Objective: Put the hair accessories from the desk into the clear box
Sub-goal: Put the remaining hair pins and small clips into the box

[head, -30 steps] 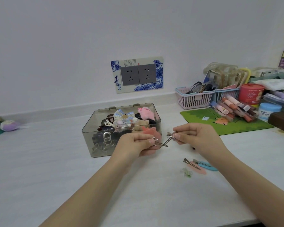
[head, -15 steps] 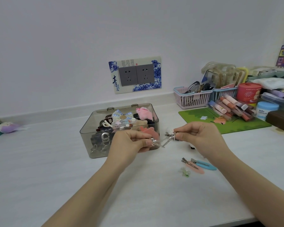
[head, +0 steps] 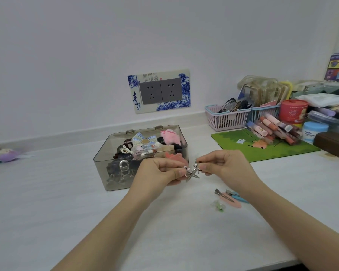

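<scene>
Both hands' fingers [head: 165,166] pinch small silver clips [head: 192,173] that cross between the fingertips; they could tangle or drop short of the clear box [head: 114,163] behind

Both forearms are reaching forward from the bottom edge, converging toward the middle. The left hand [head: 157,172] is curling its fingers, thumb and forefinger pinching (knuckles facing up), while the right hand [head: 226,166] is pinching likewise, fingertips nearly meeting the left's
</scene>
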`<state>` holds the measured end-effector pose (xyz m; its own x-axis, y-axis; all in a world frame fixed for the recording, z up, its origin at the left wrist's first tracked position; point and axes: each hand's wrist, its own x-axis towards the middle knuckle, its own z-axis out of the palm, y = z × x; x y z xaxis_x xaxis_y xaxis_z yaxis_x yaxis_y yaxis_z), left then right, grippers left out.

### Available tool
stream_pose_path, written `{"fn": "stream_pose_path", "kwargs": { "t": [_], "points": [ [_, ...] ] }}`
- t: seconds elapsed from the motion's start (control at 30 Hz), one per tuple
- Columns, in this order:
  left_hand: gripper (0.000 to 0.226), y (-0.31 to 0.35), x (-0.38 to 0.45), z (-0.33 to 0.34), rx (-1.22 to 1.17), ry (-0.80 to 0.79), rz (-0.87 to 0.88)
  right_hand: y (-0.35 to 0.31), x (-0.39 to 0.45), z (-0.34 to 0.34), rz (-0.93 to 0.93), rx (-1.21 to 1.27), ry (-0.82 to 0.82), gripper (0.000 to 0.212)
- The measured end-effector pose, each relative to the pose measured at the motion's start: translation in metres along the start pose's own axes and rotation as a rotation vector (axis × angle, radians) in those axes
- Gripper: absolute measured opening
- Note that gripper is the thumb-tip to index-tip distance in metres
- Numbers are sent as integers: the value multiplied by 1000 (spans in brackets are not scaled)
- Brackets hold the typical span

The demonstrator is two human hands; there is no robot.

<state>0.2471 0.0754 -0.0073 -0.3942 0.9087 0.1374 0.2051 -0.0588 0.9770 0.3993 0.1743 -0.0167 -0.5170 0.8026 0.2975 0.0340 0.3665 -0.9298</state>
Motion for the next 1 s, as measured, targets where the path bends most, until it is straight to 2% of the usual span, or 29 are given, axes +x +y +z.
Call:
{"fn": "stream_pose_path", "kwargs": {
  "t": [0.13,0.3,0.37,0.5,0.63,0.73,0.8,0.9,1.0],
  "points": [
    [8,1,0,0,-52,-30,-31,-1,1,2,13,-19,-38,11],
    [15,18,1,-8,-138,20,-42,-26,12,7,-8,3,-96,12],
    [8,34,8,-18,-125,68,-5,-42,23,12,-45,12,-100,15],
    [10,57,37,-42,-20,132,51,-62,59,29,-108,-53,-53,9],
    [15,51,72,-60,208,154,7,-57,102,51,-50,-340,-55,10],
    [11,40,89,-68,406,89,-127,-44,123,62,41,-601,-159,6],
    [14,33,93,-70,500,32,-186,-38,127,63,52,-768,-202,12],
    [13,27,100,-68,590,12,-159,-35,125,63,-3,-901,-224,16],
    [6,27,103,-62,715,49,-68,-35,121,61,-63,-930,-247,17]
  ]
}}
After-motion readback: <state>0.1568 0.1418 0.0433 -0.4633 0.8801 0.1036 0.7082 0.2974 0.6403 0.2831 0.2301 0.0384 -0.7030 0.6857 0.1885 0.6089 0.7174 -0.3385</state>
